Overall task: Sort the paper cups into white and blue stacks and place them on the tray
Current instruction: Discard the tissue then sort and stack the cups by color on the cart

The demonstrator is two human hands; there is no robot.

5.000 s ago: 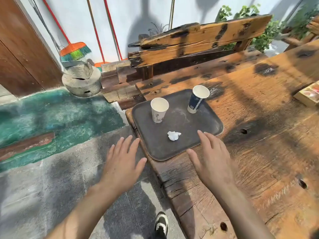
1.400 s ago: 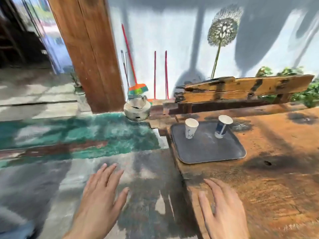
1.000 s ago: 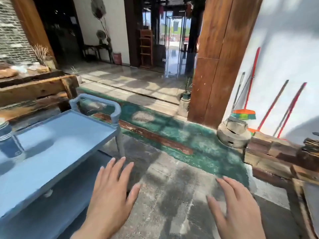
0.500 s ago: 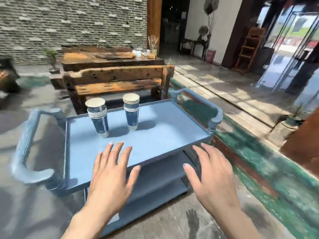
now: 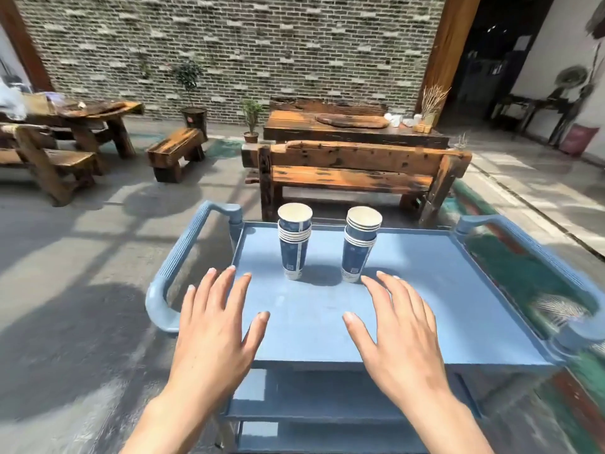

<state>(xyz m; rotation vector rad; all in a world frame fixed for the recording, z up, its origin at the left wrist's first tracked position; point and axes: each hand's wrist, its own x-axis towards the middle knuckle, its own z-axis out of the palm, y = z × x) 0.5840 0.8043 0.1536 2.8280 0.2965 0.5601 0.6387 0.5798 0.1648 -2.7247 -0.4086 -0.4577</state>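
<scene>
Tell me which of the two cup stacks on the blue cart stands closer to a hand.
The right-hand stack. Its base sits just beyond the right hand's fingertips, while the left-hand stack stands farther from the left hand. Neither is touched.

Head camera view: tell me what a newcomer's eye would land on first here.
Two stacks of blue paper cups, the left stack and the right stack, stand apart on the top shelf of a blue plastic cart. Both bare hands, left and right, hover open in front of them. A weathered wooden bench stands behind the cart.
</scene>
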